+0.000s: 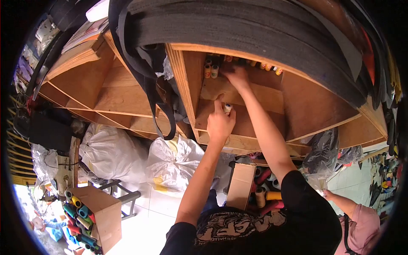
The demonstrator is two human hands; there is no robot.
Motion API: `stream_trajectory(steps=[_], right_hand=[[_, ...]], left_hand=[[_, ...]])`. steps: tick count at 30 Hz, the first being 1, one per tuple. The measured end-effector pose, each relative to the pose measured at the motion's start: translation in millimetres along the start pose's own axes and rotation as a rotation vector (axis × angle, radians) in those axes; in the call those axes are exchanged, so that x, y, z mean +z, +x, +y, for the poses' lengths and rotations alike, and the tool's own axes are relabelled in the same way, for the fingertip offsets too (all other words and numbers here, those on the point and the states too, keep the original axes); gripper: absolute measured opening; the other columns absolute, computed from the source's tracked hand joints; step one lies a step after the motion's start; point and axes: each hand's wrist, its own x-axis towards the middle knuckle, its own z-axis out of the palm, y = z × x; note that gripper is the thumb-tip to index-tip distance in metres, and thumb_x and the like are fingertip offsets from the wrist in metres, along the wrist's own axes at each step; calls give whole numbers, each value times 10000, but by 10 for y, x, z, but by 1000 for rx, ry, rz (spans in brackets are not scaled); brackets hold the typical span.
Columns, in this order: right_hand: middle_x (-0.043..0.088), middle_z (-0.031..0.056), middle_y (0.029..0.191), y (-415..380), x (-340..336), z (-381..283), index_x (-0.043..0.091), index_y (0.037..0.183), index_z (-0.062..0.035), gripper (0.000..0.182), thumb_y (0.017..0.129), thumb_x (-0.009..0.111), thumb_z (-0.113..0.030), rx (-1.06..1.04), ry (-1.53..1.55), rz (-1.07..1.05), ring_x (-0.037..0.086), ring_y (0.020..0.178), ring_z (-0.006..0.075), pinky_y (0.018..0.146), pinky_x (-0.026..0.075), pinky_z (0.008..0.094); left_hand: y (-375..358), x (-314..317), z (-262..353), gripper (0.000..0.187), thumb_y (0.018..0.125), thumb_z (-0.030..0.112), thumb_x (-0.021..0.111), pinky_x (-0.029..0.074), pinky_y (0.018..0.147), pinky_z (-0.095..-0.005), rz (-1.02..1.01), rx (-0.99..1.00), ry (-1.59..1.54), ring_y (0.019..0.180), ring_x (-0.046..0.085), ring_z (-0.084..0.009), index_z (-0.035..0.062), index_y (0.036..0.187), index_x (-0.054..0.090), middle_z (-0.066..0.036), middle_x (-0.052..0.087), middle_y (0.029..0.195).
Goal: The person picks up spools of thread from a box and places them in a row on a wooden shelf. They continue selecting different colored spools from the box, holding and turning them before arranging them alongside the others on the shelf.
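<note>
Overhead, the right hand reaches among thread spools on the wooden shelf; its grip cannot be told. Lower, the left hand grips a small white spool.

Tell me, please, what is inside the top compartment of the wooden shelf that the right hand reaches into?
Thread spools stand in a row along the back of the wooden shelf, white, orange and yellow. The right hand and the shelf's top edge cover part of the row.

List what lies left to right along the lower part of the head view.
Cardboard box of thread cones → white sacks → second box of cones → another person's arm in a pink sleeve.
</note>
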Motion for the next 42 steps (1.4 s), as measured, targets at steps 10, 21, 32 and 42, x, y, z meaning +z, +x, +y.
stream_trajectory(steps=[10,21,32,42], right_hand=[[661,25,915,-910,-547,-27,647,1091,-17,270,849,676,-133,-183,334,-668,586,798,75,687,469,222],[636,24,975,-794,-587,-109,595,1127,-24,307,855,675,-140,-67,525,-423,578,847,68,696,478,217],[652,59,1032,-639,-412,-7,588,1141,2,364,818,701,-122,-37,635,-236,619,921,123,780,497,259],[694,96,980,206,-68,161,636,1092,-42,378,740,720,-151,-283,43,205,653,911,184,782,489,301]], left_hand=[[21,-121,58,674,734,158,705,525,580,-420,-23,-16,-159,675,663,-359,20,1310,382,-199,647,725],[53,-144,16,275,828,166,669,483,570,-344,25,96,-267,586,619,-262,-10,1026,593,-150,624,678],[77,-60,-21,488,806,107,701,516,569,-320,83,84,-301,622,654,-223,-23,1215,466,-133,645,715],[72,-60,-11,576,818,119,667,514,533,-385,53,80,-246,601,646,-277,-18,1290,366,-135,645,735]])
